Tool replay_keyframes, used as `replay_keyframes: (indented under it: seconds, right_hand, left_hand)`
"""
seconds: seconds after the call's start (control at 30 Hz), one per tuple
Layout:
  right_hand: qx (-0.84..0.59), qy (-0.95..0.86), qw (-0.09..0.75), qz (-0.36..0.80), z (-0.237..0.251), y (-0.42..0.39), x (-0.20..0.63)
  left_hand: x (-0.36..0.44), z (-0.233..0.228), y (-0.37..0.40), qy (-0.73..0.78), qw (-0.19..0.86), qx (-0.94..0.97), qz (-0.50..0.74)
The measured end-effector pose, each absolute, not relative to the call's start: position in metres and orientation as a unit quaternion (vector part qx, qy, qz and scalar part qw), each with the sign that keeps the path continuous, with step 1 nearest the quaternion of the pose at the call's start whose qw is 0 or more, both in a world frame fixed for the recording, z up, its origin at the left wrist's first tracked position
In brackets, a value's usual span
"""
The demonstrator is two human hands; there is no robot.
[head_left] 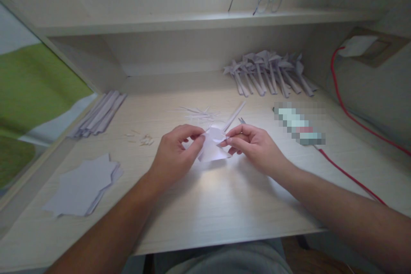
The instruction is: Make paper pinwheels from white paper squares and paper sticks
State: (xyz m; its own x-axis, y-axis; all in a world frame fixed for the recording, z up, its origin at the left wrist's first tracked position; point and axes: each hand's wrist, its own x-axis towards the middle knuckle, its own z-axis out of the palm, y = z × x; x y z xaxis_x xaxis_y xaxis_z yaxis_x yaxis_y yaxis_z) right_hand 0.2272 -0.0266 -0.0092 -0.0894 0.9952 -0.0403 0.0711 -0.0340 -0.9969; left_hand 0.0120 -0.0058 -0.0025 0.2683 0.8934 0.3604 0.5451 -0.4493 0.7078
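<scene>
1. Both hands pinch a small white folded paper piece [212, 147], creased and angular, at the middle of the pale wood-grain desk [205, 205].
2. Left hand [173, 154] and right hand [253, 143] have their fingers closed on its upper edges.
3. Its pointed corner faces the person; which way its long axis runs cannot be told.
4. Beyond it lies a row of folded paper flowers on stems [269, 72].

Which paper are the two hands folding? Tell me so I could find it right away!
Start at the pale wooden desk and look at its middle, where the left hand and right hand meet. The small white folded paper is pinched between their fingertips. It is the only paper lifted in hands; the flat stack and the finished pile lie untouched.
</scene>
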Motion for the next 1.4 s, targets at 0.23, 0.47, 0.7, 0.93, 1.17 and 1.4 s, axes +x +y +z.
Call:
replay_keyframes:
  seconds: [0.23,0.47,0.7,0.93,1.17,1.4]
  right_hand:
    - [-0.49,-0.651,0.432,0.388,-0.01,-0.039,0.226]
    - [-0.473,-0.69,0.422,0.349,-0.014,-0.042,0.227]
    - [-0.465,-0.707,0.413,0.335,-0.017,-0.042,0.227]
    - [-0.464,-0.709,0.411,0.336,-0.016,-0.043,0.228]
    - [-0.466,-0.719,0.41,0.312,-0.017,-0.042,0.229]
    - [-0.468,-0.706,0.416,0.33,-0.016,-0.043,0.228]
  left_hand:
    - [0.013,-0.004,-0.008,0.433,0.243,0.8,0.337]
    - [0.013,-0.006,-0.007,0.425,0.255,0.802,0.334]
    - [0.014,-0.005,-0.005,0.378,0.245,0.837,0.311]
    - [0.013,-0.006,-0.006,0.372,0.243,0.841,0.308]
    - [0.013,-0.004,-0.007,0.366,0.245,0.844,0.305]
    - [0.013,-0.003,-0.007,0.364,0.245,0.844,0.306]
